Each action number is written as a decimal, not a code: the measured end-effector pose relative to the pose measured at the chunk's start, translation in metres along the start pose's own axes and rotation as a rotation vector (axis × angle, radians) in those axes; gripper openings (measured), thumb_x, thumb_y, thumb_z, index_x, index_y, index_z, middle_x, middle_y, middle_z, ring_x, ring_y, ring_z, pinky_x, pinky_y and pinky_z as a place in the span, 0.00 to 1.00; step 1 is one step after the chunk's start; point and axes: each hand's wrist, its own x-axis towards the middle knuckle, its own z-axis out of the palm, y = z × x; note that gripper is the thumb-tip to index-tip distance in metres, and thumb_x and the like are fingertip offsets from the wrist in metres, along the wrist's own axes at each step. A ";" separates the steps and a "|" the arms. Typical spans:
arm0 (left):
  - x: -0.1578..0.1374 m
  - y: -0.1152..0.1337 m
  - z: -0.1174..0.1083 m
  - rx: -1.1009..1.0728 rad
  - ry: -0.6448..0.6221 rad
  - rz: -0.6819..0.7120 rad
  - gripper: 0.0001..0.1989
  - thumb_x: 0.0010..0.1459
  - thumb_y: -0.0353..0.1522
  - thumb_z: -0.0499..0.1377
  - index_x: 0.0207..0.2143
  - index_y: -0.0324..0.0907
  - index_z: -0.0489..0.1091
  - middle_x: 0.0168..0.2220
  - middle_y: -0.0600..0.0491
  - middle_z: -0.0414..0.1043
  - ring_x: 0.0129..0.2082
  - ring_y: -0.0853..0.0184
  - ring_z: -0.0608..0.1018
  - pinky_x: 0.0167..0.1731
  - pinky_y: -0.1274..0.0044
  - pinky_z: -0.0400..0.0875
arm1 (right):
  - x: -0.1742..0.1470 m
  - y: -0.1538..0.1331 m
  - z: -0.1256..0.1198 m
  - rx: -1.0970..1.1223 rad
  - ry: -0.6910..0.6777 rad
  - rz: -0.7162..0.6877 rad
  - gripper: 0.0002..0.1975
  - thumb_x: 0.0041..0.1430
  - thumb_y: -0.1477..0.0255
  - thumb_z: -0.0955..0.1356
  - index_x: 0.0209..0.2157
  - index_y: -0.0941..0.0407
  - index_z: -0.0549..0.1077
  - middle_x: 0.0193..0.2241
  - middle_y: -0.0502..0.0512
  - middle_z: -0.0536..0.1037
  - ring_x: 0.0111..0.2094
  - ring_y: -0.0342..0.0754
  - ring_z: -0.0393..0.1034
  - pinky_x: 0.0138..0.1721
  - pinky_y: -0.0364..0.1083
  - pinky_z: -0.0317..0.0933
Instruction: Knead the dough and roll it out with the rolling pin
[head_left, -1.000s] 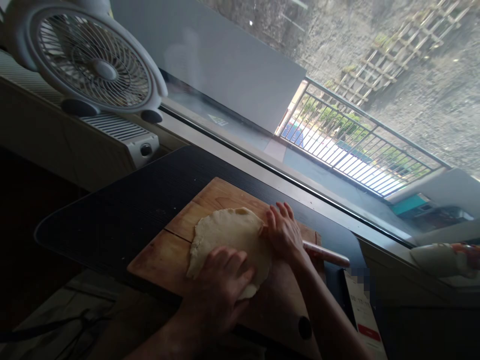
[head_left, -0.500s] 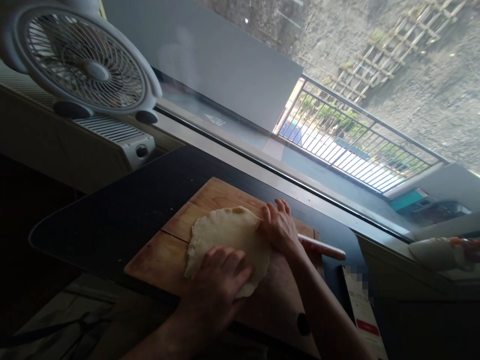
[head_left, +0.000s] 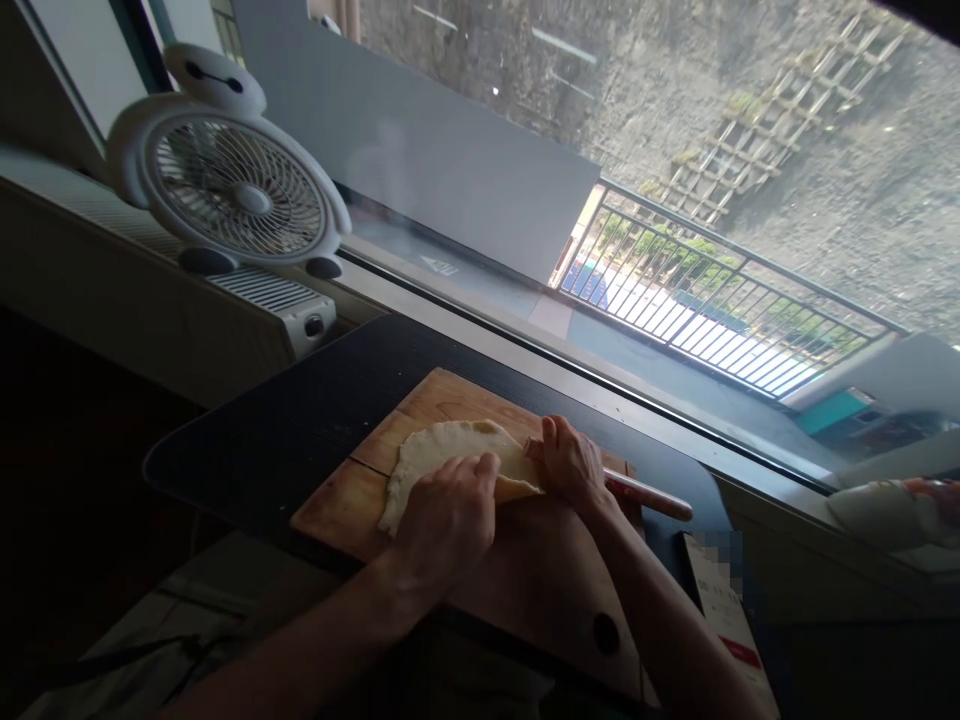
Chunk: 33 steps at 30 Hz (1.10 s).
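Observation:
A flattened sheet of pale dough (head_left: 435, 447) lies on a wooden board (head_left: 337, 510). Its near edge is lifted and folded back. My left hand (head_left: 454, 505) is closed on that near edge, with the fingertips partly hidden. Over at the dough's right side, my right hand (head_left: 571, 460) is wrapped round a wooden rolling pin (head_left: 649, 497). One end of the pin pokes out left of the fingers by the dough, and the other slants to the right past the board.
The board rests on a dark table (head_left: 247, 440) against a window sill. A white fan (head_left: 251, 200) stands on a radiator (head_left: 300, 320) at the left. A phone (head_left: 724, 610) lies right of my right forearm, and a pale container (head_left: 870, 510) is at the far right.
My left hand has closed and raised the dough's near edge, which was flat. My right hand has shifted from the dough's edge onto the rolling pin. The view has swung slightly left.

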 end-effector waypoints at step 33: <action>-0.025 -0.006 0.028 -0.100 -0.087 0.177 0.18 0.50 0.30 0.59 0.46 0.42 0.67 0.42 0.49 0.66 0.44 0.58 0.66 0.47 0.62 0.60 | 0.000 -0.009 0.001 0.117 0.041 0.044 0.16 0.65 0.67 0.55 0.46 0.54 0.69 0.44 0.57 0.71 0.45 0.50 0.64 0.44 0.48 0.58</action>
